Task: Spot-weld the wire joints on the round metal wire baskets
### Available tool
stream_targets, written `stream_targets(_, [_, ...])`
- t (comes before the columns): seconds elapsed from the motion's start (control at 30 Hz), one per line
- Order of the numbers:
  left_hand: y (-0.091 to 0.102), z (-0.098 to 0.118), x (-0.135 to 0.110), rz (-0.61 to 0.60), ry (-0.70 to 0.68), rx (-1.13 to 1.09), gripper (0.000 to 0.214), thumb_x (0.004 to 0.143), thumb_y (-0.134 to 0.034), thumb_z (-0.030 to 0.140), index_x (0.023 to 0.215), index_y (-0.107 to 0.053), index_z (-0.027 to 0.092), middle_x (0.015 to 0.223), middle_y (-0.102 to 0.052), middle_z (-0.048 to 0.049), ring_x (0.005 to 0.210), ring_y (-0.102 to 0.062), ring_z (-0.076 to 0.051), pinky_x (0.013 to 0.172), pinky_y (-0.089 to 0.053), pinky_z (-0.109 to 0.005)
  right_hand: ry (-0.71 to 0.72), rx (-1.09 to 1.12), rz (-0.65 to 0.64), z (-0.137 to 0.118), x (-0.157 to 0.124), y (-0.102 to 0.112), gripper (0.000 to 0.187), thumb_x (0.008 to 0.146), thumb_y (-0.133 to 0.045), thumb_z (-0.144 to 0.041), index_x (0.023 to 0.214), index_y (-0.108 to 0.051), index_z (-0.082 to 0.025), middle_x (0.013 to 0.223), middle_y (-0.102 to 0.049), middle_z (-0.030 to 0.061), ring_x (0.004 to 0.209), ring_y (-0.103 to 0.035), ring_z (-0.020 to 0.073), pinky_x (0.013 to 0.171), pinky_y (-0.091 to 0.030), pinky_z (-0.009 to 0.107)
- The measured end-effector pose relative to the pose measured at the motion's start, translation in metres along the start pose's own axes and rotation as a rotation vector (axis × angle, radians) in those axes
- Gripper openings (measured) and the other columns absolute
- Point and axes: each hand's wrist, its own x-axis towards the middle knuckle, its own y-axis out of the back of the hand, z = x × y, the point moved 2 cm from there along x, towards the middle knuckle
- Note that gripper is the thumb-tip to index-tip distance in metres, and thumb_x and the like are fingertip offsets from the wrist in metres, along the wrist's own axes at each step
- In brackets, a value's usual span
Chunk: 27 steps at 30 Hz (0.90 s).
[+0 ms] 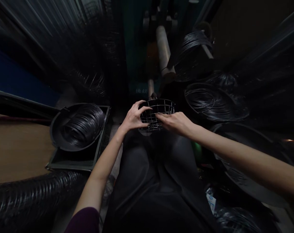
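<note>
A small round wire basket [165, 108] of crossed metal wires is held up in front of my lap. My left hand [134, 117] grips its left side, thumb and fingers curved around the rim and wall. On the right, my right hand [175, 123] is closed at the near side of the basket, its fingertips against the wires. Whether those fingers also pinch a separate piece of wire is too small to make out. Behind the basket is a machine with a metal rod [150, 87] and a thicker grey cylinder [163, 47].
At my left a black basin [55, 140] of bent wire pieces rests on a green crate [71, 164]. More wire lies in a black basin [243, 113] on the right. A bundle of wire [195, 42] hangs farther back. Wrapped black coils [35, 191] lie at lower left.
</note>
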Motion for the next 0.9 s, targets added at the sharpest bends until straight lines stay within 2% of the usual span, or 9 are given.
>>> stream_targets(0.07, [-0.003,0.001,0.002,0.0,0.012,-0.005,0.066,0.061,-0.083,0.022,0.124,-0.062,0.022,0.141,-0.046,-0.0135,0.134,-0.049,-0.034,0.11,-0.045,-0.048,0.012,-0.039,0.021,0.003,-0.002,-0.002,0.045,0.099,-0.035,-0.021,0.139,-0.056,-0.017,0.129,-0.066,0.0139,0.083,-0.069,0.0202,0.057,-0.038,0.027])
stream_targets(0.2, [-0.007,0.003,0.006,-0.005,0.049,-0.027,0.067,0.061,-0.083,0.024,0.125,-0.061,0.021,0.141,-0.045,-0.0137,0.133,-0.049,-0.034,0.11,-0.046,-0.048,0.019,-0.058,0.102,0.01,-0.002,-0.005,0.044,0.099,-0.033,-0.021,0.134,-0.059,-0.017,0.127,-0.067,0.0134,0.077,-0.067,0.0173,0.054,-0.032,0.026])
stream_targets(0.3, [-0.007,0.006,0.009,-0.007,0.063,-0.027,0.067,0.063,-0.082,0.024,0.126,-0.061,0.021,0.141,-0.044,-0.0134,0.134,-0.048,-0.033,0.111,-0.046,-0.047,0.007,-0.063,0.109,0.012,-0.003,-0.006,0.045,0.099,-0.032,-0.021,0.135,-0.059,-0.017,0.127,-0.067,0.0133,0.073,-0.066,0.0165,0.053,-0.03,0.026])
stream_targets(0.63, [-0.007,0.001,0.019,-0.02,0.046,-0.029,0.068,0.062,-0.082,0.023,0.127,-0.061,0.023,0.14,-0.045,-0.0126,0.132,-0.048,-0.033,0.111,-0.045,-0.049,0.013,-0.069,0.033,0.018,-0.001,0.001,0.043,0.098,-0.034,-0.017,0.132,-0.06,-0.016,0.126,-0.067,0.0133,0.083,-0.067,0.0196,0.057,-0.032,0.027])
stream_targets(0.9, [-0.003,-0.009,0.028,-0.001,0.05,-0.027,0.07,0.062,-0.083,0.023,0.129,-0.06,0.022,0.14,-0.044,-0.0131,0.134,-0.047,-0.033,0.112,-0.045,-0.049,0.0,-0.066,0.043,0.024,0.014,0.004,0.042,0.1,-0.032,-0.02,0.132,-0.059,-0.017,0.126,-0.066,0.0156,0.085,-0.068,0.0221,0.06,-0.036,0.029])
